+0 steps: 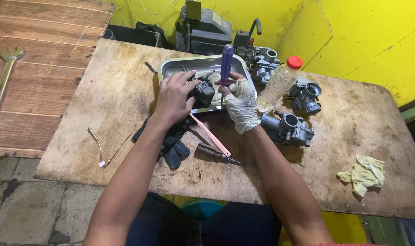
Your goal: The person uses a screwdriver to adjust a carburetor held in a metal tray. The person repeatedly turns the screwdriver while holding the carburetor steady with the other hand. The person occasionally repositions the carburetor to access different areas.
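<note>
Gripping a dark carburetor [202,92] over the tray [171,66], the left hand [173,98] steadies it just beside the gloved right hand [240,104], clamped on a purple screwdriver [226,66], whose tip could slip into those fingers if pressed off-centre.

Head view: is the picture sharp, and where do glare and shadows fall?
Head view: mostly sharp; the metal tray rim shows mild glare; the left hand and gloved right hand cast soft shadows on the wooden table; the edges bend slightly.
</note>
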